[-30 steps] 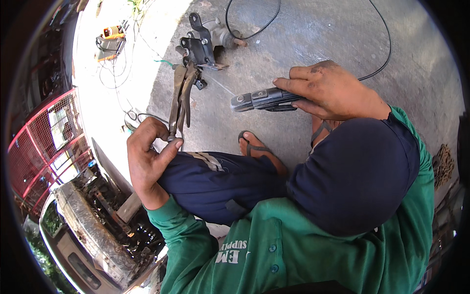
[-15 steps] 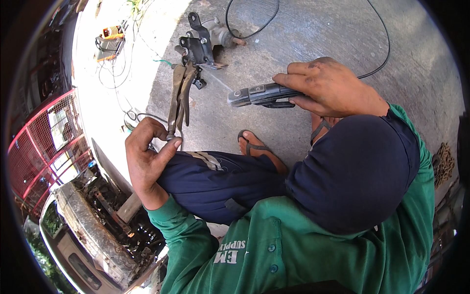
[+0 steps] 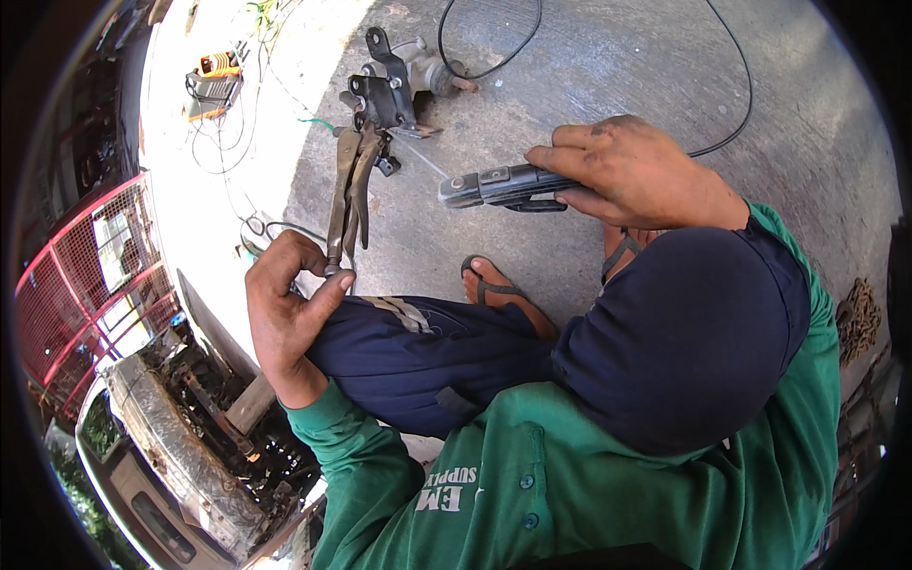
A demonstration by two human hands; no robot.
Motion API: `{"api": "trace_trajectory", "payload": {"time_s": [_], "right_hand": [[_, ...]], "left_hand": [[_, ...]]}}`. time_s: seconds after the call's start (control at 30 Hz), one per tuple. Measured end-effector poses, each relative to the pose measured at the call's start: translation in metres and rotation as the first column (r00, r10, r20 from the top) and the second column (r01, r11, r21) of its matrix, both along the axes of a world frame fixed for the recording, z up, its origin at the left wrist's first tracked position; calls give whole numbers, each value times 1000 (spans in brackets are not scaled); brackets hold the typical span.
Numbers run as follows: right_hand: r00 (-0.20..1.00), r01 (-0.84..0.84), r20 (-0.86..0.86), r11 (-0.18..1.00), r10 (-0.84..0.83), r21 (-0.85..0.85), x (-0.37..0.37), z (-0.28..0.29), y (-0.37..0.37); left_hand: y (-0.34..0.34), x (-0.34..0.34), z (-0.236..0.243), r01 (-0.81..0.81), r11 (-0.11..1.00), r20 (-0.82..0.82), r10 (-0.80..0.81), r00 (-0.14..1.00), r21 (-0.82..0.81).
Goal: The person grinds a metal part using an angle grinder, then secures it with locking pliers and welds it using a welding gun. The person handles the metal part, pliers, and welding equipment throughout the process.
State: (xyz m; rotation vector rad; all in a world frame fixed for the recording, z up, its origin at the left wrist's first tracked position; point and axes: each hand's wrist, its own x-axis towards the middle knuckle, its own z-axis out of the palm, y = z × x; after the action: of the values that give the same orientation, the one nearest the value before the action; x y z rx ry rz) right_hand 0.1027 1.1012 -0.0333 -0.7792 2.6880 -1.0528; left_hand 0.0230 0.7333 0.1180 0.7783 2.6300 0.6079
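My left hand [image 3: 293, 296] pinches the screw end of a pair of locking pliers [image 3: 349, 195] above my left knee. The far jaws of the pliers meet a black metal bracket [image 3: 384, 90], though the exact grip there is hard to see. Wrapped around a black welding electrode holder [image 3: 508, 182], my right hand [image 3: 629, 173] keeps it level over the concrete. A thin welding rod [image 3: 420, 159] runs from the holder's tip toward the lower edge of the bracket. Behind the bracket rests a grey metal housing [image 3: 427, 68].
An orange and grey welding machine [image 3: 215, 85] stands on sunlit ground at far left, with cables around it. A black cable [image 3: 741, 104] trails from the holder. My sandalled foot [image 3: 503, 290] is on the concrete. A red mesh frame [image 3: 90, 275] and vehicle body [image 3: 180, 456] lie at left.
My right hand and the electrode holder have shifted very slightly left. My left hand and the pliers have barely moved.
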Motion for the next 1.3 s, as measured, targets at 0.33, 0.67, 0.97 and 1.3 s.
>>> {"api": "trace_trajectory", "payload": {"time_s": [0.33, 0.67, 0.97, 1.3], "right_hand": [[728, 306, 686, 898, -7, -315, -6, -21, 5], [999, -46, 17, 973, 51, -227, 4, -38, -1], [965, 102, 264, 936, -10, -336, 14, -39, -9], [741, 432, 671, 753, 17, -496, -11, -44, 15]], "left_hand": [[0, 1, 1, -7, 1000, 3, 7, 1000, -2], [1, -2, -1, 13, 1000, 1, -13, 1000, 3], [1, 2, 2, 6, 1000, -13, -7, 1000, -25], [5, 1, 3, 15, 1000, -26, -16, 1000, -19]]}}
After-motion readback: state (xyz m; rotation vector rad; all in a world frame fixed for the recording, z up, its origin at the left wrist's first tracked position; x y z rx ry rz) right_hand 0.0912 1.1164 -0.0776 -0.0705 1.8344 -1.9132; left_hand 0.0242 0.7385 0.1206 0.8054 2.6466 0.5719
